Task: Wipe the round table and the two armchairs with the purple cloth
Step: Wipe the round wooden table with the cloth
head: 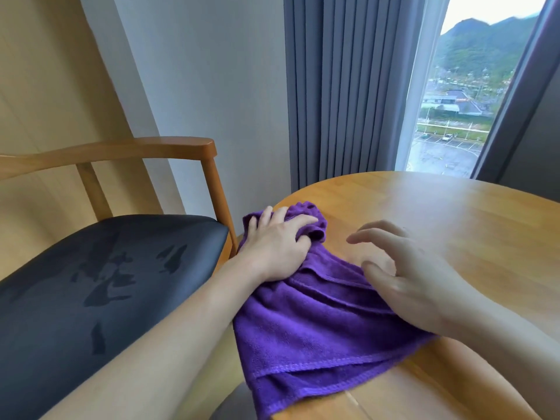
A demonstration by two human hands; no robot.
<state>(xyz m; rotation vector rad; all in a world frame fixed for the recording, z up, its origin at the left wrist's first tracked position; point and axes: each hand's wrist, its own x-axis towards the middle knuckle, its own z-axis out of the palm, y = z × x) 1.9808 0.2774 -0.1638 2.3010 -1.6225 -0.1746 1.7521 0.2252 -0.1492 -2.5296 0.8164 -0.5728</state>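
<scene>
purple cloth (315,325) on round table (454,225)

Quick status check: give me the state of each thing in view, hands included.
purple cloth: rumpled, on the table, one end hanging off the edge.
left hand: gripping the cloth's bunched far end.
right hand: open, fingers spread above the cloth.
round table: bare wood beyond the cloth.
armchair: dark seat streaked with wet patches.
curtain: drawn aside, window uncovered.
</scene>
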